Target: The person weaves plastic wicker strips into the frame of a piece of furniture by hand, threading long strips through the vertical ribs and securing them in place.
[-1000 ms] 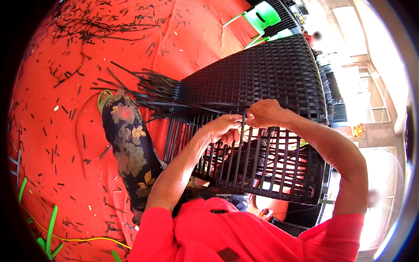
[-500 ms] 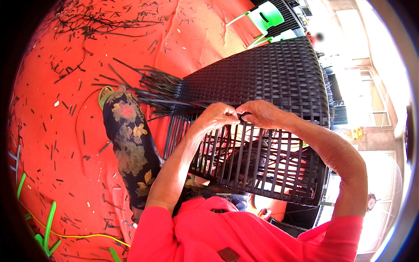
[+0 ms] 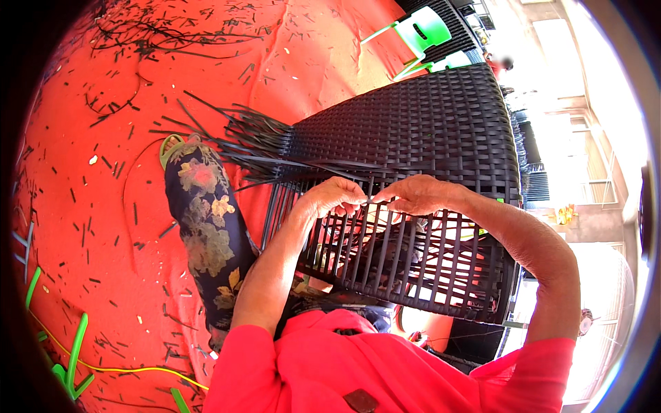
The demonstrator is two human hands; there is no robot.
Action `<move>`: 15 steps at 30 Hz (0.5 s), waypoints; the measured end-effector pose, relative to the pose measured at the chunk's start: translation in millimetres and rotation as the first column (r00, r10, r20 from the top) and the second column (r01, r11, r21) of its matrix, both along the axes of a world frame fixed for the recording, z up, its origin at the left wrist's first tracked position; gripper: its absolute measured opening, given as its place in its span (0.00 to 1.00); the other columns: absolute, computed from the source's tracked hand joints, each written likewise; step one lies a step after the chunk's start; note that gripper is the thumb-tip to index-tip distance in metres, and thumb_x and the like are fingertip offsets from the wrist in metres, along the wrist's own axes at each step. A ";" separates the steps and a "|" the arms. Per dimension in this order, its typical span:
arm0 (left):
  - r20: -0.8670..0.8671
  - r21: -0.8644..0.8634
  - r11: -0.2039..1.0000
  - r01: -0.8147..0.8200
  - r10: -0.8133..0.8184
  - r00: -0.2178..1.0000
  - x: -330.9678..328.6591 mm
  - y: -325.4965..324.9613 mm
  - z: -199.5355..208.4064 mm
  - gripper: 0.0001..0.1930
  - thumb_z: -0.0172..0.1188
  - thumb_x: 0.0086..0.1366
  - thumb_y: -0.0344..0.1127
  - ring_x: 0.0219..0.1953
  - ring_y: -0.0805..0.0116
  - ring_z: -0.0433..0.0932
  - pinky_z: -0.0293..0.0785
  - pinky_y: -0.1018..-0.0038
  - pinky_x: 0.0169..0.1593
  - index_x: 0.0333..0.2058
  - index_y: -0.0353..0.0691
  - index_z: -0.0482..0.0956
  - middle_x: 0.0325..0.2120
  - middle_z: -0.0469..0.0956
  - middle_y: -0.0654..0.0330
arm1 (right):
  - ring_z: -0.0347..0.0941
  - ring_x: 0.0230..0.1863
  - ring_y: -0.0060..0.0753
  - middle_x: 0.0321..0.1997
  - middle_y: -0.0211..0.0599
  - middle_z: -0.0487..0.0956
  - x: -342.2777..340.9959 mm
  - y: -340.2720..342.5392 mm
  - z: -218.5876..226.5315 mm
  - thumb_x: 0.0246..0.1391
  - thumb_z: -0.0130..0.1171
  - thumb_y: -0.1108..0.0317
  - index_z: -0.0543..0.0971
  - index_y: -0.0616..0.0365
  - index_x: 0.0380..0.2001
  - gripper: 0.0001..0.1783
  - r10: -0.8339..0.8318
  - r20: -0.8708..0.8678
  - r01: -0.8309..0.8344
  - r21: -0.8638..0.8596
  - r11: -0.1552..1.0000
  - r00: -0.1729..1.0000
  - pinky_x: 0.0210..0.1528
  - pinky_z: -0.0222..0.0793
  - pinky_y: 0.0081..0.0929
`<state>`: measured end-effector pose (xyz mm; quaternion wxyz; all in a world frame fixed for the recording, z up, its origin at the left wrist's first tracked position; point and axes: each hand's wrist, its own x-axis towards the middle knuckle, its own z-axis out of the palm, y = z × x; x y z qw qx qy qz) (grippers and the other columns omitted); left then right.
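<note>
A black woven wicker panel [image 3: 406,124] on a frame stands before me, its upper part tightly plaited. Below the weave, bare black strips [image 3: 385,255] run lengthwise with gaps between them. At the border between the two, my left hand [image 3: 336,197] pinches thumb and forefinger together. My right hand [image 3: 418,195] bends over the strips from the other side, its fingertips meeting those of the left. Whatever lies between the fingertips is too small to make out. Loose strip ends [image 3: 255,134] fan out from the panel's left edge, and a long one leads toward my hands.
Cut strip scraps lie over the red floor covering [image 3: 158,227], with a tangle of long strips [image 3: 144,38] at the far left. A green chair [image 3: 423,31] stands beyond the panel. Nearer are green chair legs [image 3: 77,354] and a yellow cable [image 3: 138,369]. My patterned trouser leg [image 3: 206,220] flanks the panel.
Both hands have come slightly down and nearer to me. A short black piece that showed between the fingertips is no longer visible there. The view has shifted a little.
</note>
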<state>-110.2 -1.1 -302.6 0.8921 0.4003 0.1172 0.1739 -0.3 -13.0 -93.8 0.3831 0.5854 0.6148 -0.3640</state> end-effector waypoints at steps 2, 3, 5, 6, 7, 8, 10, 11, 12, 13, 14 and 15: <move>-0.095 -0.058 0.998 -0.016 0.011 0.995 2.1 -2.8 10.9 0.10 0.56 0.57 0.43 0.22 0.79 0.72 0.64 0.85 0.25 0.27 0.43 0.76 0.19 0.73 0.68 | 0.73 0.39 0.35 0.39 0.34 0.77 10.9 -1.9 -3.9 0.52 0.50 0.62 0.70 0.43 0.49 0.19 0.190 -0.060 -0.183 0.104 0.978 0.980 0.40 0.68 0.33; -0.096 -0.102 0.994 -0.032 0.022 0.995 4.6 -3.9 9.7 0.13 0.54 0.58 0.46 0.22 0.76 0.74 0.68 0.84 0.24 0.31 0.41 0.75 0.20 0.74 0.66 | 0.73 0.39 0.36 0.39 0.34 0.77 12.0 -2.5 -5.5 0.51 0.50 0.62 0.71 0.43 0.48 0.18 0.219 -0.054 -0.211 0.121 0.970 0.974 0.40 0.68 0.33; -0.143 -0.117 0.992 -0.048 0.031 0.989 9.4 -6.0 7.9 0.14 0.52 0.59 0.47 0.20 0.75 0.74 0.71 0.82 0.23 0.33 0.41 0.75 0.21 0.74 0.63 | 0.73 0.40 0.36 0.38 0.33 0.77 12.9 -3.9 -7.1 0.50 0.51 0.62 0.72 0.44 0.46 0.17 0.274 -0.041 -0.265 0.156 0.952 0.961 0.40 0.68 0.34; -0.168 -0.125 0.991 -0.058 0.036 0.985 10.6 -6.3 8.6 0.15 0.52 0.59 0.47 0.20 0.74 0.74 0.72 0.81 0.22 0.34 0.40 0.75 0.22 0.75 0.62 | 0.73 0.40 0.37 0.38 0.34 0.77 12.2 -3.7 -8.0 0.50 0.51 0.63 0.73 0.46 0.45 0.17 0.284 -0.024 -0.276 0.171 0.946 0.959 0.40 0.68 0.34; -0.169 -0.104 0.993 -0.047 0.029 0.985 11.3 -7.0 11.3 0.16 0.51 0.60 0.47 0.18 0.73 0.74 0.72 0.79 0.20 0.35 0.40 0.75 0.22 0.75 0.60 | 0.73 0.40 0.38 0.37 0.34 0.77 11.0 -4.2 -9.3 0.49 0.51 0.64 0.73 0.47 0.44 0.16 0.293 -0.007 -0.287 0.187 0.940 0.956 0.40 0.68 0.35; -0.144 -0.100 0.995 -0.022 0.008 0.990 12.1 -7.4 9.7 0.15 0.51 0.60 0.47 0.18 0.73 0.74 0.72 0.80 0.20 0.35 0.41 0.75 0.22 0.75 0.60 | 0.73 0.40 0.39 0.37 0.34 0.77 9.5 -4.9 -10.7 0.49 0.51 0.64 0.74 0.48 0.43 0.15 0.302 0.010 -0.297 0.202 0.933 0.953 0.40 0.68 0.36; -0.092 -0.089 0.996 0.026 -0.034 0.995 13.5 -8.2 4.3 0.15 0.50 0.60 0.47 0.18 0.74 0.74 0.71 0.81 0.21 0.34 0.41 0.76 0.22 0.75 0.61 | 0.74 0.31 0.38 0.32 0.37 0.77 -6.9 -8.6 -4.5 0.49 0.49 0.68 0.74 0.54 0.37 0.11 0.214 -0.005 -0.206 0.240 0.949 0.977 0.35 0.69 0.34; -0.025 -0.120 0.993 0.020 -0.023 0.999 11.6 -8.3 0.2 0.12 0.50 0.61 0.42 0.18 0.74 0.74 0.68 0.85 0.18 0.32 0.39 0.76 0.21 0.75 0.61 | 0.75 0.26 0.38 0.29 0.39 0.77 -12.3 -9.4 -2.2 0.50 0.48 0.69 0.74 0.56 0.35 0.09 0.169 -0.014 -0.160 0.258 0.953 0.985 0.33 0.69 0.33; 0.016 -0.151 0.988 0.029 -0.027 1.000 13.6 -8.8 -1.2 0.12 0.52 0.60 0.41 0.17 0.75 0.73 0.67 0.85 0.18 0.31 0.39 0.76 0.21 0.76 0.61 | 0.74 0.25 0.37 0.28 0.39 0.77 -9.3 -10.3 -3.3 0.48 0.48 0.71 0.74 0.57 0.34 0.09 0.212 -0.011 -0.200 0.288 0.936 0.977 0.31 0.69 0.33; 0.057 -0.181 0.983 0.039 -0.029 0.998 15.5 -9.3 -2.5 0.11 0.53 0.60 0.40 0.17 0.76 0.73 0.66 0.86 0.17 0.30 0.38 0.76 0.21 0.76 0.61 | 0.74 0.23 0.37 0.26 0.39 0.77 -4.7 -11.4 -5.8 0.47 0.47 0.72 0.74 0.57 0.32 0.09 0.254 -0.006 -0.239 0.318 0.917 0.967 0.30 0.69 0.33; 0.097 -0.211 0.976 0.049 -0.029 0.995 17.3 -9.6 -3.8 0.10 0.54 0.59 0.39 0.16 0.77 0.72 0.64 0.86 0.16 0.29 0.38 0.76 0.21 0.76 0.62 | 0.74 0.21 0.37 0.25 0.39 0.77 -1.9 -12.2 -7.2 0.46 0.46 0.73 0.74 0.58 0.31 0.09 0.297 -0.001 -0.278 0.347 0.896 0.955 0.28 0.69 0.33; 0.125 -0.187 0.979 0.080 -0.058 0.991 17.7 -9.0 -4.8 0.08 0.57 0.57 0.36 0.16 0.78 0.72 0.62 0.85 0.15 0.27 0.37 0.76 0.20 0.75 0.62 | 0.74 0.22 0.37 0.24 0.39 0.77 -2.4 -12.1 -7.4 0.44 0.47 0.73 0.74 0.58 0.31 0.09 0.294 0.019 -0.283 0.341 0.896 0.955 0.28 0.69 0.34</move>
